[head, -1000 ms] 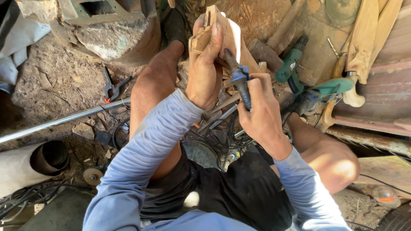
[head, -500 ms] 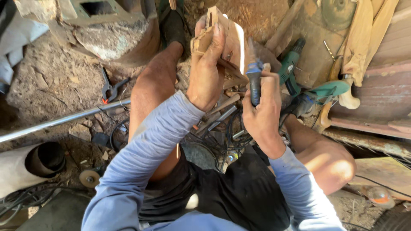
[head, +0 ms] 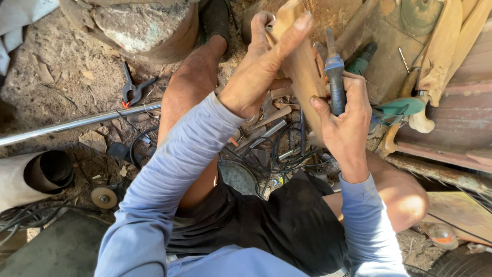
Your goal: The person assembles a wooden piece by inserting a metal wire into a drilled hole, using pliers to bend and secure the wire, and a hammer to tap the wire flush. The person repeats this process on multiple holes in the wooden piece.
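Carving step: my left hand point(head: 256, 77) grips the wooden piece point(head: 300, 66) raised before me, my right hand point(head: 346, 120) just beside it, closed on the blue-handled chisel point(head: 334, 77), whose blade needs resetting against the wood.

The ground is bare packed dirt point(head: 56, 66), lit by strong sunlight at far left and shaded nearer. A large rock point(head: 138, 25) sits at the far left. A shiny metal pipe point(head: 77, 123) runs across the left side. On the right stand rusty corrugated sheets point(head: 461, 118) and wooden boards point(head: 461, 210).
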